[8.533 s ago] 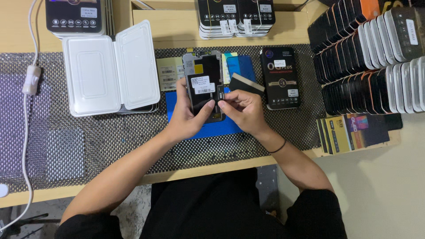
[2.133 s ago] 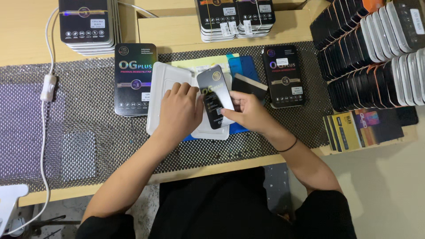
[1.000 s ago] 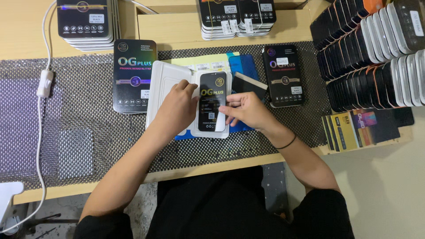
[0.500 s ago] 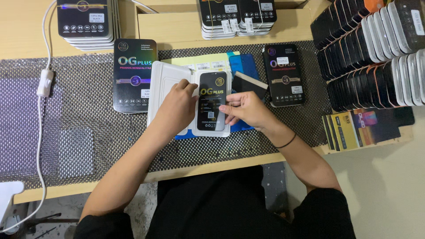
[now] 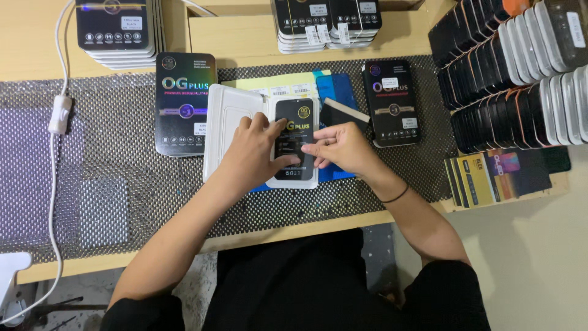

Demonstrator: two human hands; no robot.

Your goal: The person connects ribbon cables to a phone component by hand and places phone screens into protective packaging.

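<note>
While the left hand lies flat across the open white plastic case, its fingers spread and pressing down, I can see that the dark screen-protector sleeve now rests squarely in the case's right half. Two seconds ago it was tilted between both hands, so to my eye the seating is all but done. The right hand has its fingertips drawn together at the sleeve's right edge; whether they pinch a corner or merely push, I cannot tell.

The black cardboard box — tall, with a rainbow stripe and a small white sticker — lies just left of the case and has appeared there since the oldest picture. A matching black box sits to the right, near the right hand. Under the case lie a blue mat and a yellow-green sheet. Along the far edge stand two stacks of dark flat boxes with white labels, and another stack at upper left. Rows of upright packs fill the right side — below them, slim yellow and multicoloured cartons.
</note>
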